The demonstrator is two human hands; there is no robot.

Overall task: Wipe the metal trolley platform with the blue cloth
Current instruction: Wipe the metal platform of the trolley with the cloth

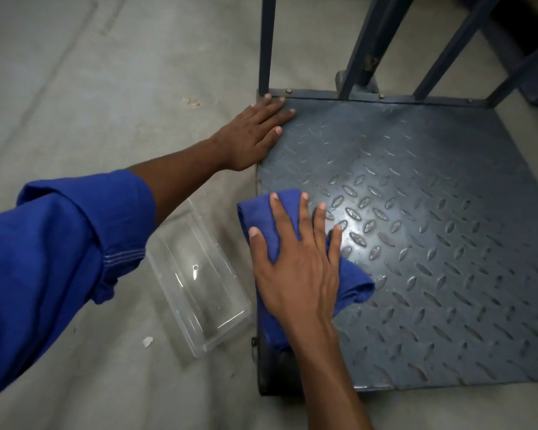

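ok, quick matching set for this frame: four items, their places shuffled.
1. left hand
2. crumpled blue cloth
3. clear rectangular plastic container
4. dark blue metal upright bars

a. on the floor left of the grey tread-plate trolley platform
b. under the right hand
c. along the platform's far edge
d. flat on the platform's far-left corner

Pairs: 1-d, 2-b, 3-a, 4-c

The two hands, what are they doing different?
The right hand presses the blue cloth; the left hand lies bare, with nothing under it but metal. The right hand sits near the platform front edge; the left hand rests at its far corner. Both lie flat, fingers spread.
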